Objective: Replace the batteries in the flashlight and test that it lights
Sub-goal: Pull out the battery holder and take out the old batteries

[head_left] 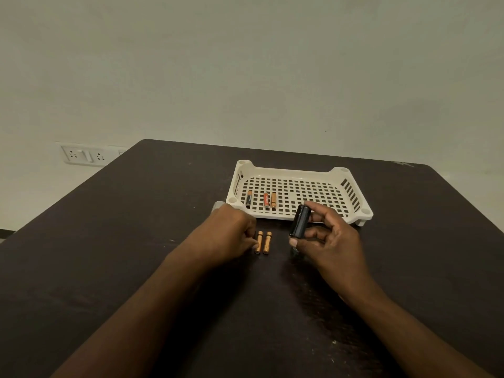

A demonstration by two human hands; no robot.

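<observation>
Two orange-gold batteries lie side by side on the dark table, just in front of the tray. My left hand is curled beside them, its fingertips pinching the left battery, which lies flat on the table. My right hand holds a black cylindrical flashlight part tilted above the table, thumb at its lower end. A small dark piece sits under that thumb; I cannot tell what it is. A grey rounded object peeks out behind my left hand.
A white perforated tray stands at the table's far middle and holds three batteries near its left front. A wall socket panel is past the table's left edge. A plain wall rises behind.
</observation>
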